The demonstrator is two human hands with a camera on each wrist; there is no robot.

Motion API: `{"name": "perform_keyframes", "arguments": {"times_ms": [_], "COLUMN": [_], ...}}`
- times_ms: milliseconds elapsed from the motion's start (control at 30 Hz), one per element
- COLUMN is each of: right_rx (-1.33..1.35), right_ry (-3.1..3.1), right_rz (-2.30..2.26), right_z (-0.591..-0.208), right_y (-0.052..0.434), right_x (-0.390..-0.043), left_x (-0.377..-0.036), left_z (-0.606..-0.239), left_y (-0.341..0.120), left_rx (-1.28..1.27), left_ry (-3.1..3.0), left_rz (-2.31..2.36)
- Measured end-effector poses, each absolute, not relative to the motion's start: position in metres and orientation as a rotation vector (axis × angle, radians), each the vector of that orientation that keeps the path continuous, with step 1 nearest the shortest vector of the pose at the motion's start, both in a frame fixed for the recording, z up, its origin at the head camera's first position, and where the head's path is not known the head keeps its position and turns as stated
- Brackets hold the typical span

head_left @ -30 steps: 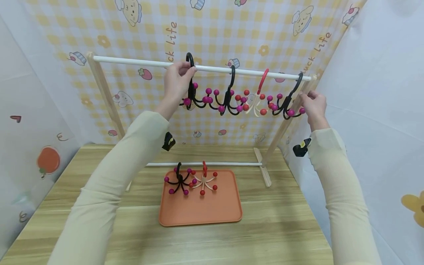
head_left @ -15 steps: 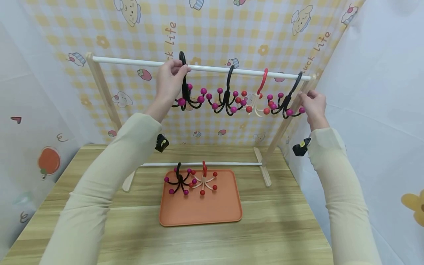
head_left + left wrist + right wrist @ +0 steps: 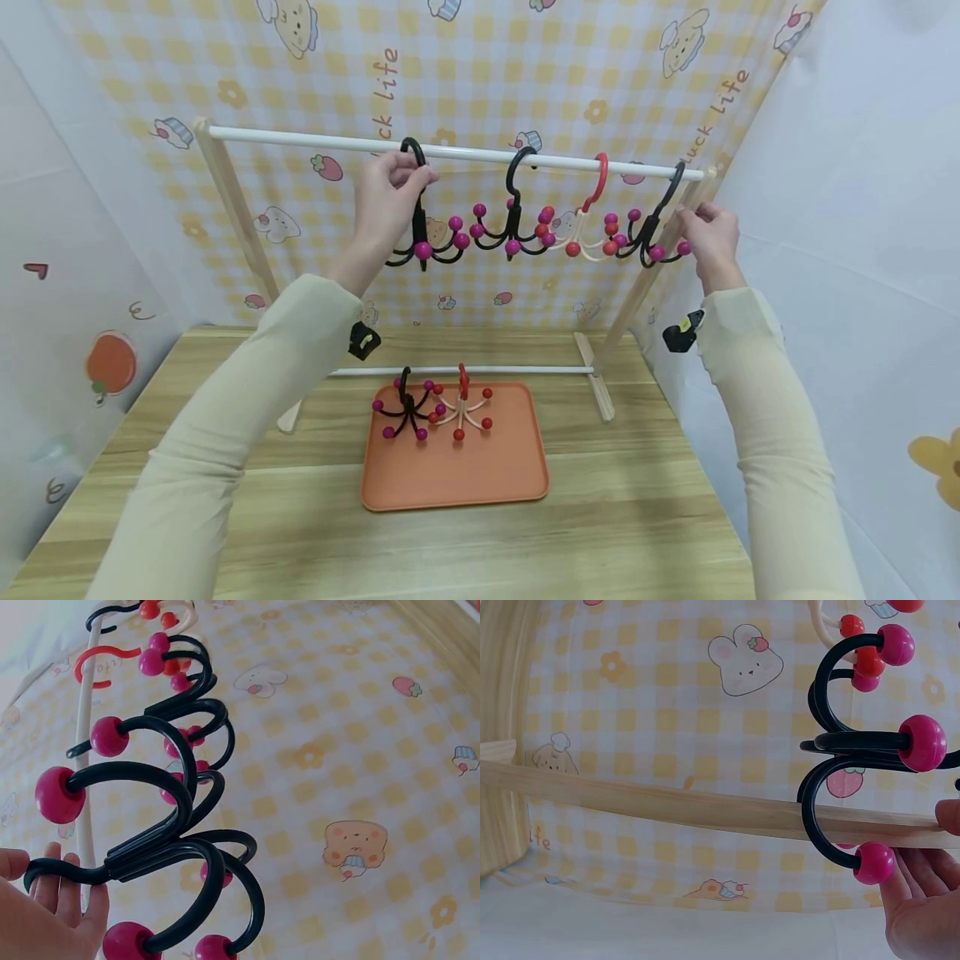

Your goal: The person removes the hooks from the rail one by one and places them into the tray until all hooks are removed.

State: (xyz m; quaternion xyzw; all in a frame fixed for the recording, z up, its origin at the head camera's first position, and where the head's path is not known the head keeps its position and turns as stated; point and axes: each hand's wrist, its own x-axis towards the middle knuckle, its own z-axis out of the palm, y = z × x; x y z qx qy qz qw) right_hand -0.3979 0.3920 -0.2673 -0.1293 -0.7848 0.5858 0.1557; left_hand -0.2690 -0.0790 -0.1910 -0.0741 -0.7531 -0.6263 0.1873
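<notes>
My left hand point(image 3: 386, 196) is up at the white rail point(image 3: 300, 142) and holds the neck of a black claw hanger point(image 3: 419, 225) with magenta ball tips. That hanger's hook curves over the rail; in the left wrist view its black stem point(image 3: 71, 870) passes between thumb and fingers. To its right hang a second black hanger point(image 3: 513, 221), a cream hanger with a red hook point(image 3: 581, 225), and another black hanger point(image 3: 647, 237). My right hand point(image 3: 711, 242) grips the rack's right wooden post point(image 3: 705, 812), thumb on one side and fingers on the other, beside the last hanger's ball tips.
On the wooden table point(image 3: 615, 508) lies an orange tray point(image 3: 457, 475). It bears a black hanger point(image 3: 408, 407) and a cream hanger with a red hook point(image 3: 461, 408), side by side. The rack's lower white bar point(image 3: 525, 369) runs behind the tray. Patterned cloth point(image 3: 487, 92) covers the back.
My left hand has shifted left along the rail with the black hanger, and its hook has come down onto the rail. The neighbouring hangers have swung and turned. My right hand stays put.
</notes>
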Motion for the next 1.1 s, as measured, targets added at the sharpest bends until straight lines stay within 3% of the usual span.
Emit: {"name": "perform_keyframes", "arguments": {"times_ms": [200,467,733,1100], "right_rx": [-0.401,-0.338,-0.388,-0.387], "right_ry": [-2.317,-2.299,-2.320,-2.319], "right_rz": [1.588,1.596,1.548,1.533], "right_z": [-0.215,-0.227,-0.214,-0.212], "right_y": [0.312,0.332,0.308,0.305], "right_x": [-0.312,-0.329,-0.307,-0.304], "left_x": [-0.268,-0.262,-0.258,-0.256], "left_z": [-0.211,-0.233,-0.253,-0.279], "left_y": [-0.078,-0.071,-0.060,-0.036], "left_rx": [-0.172,-0.109,-0.027,-0.006], "left_ry": [-2.155,-2.226,-2.270,-2.331], "left_rz": [-1.833,-1.998,-2.156,-2.279]}}
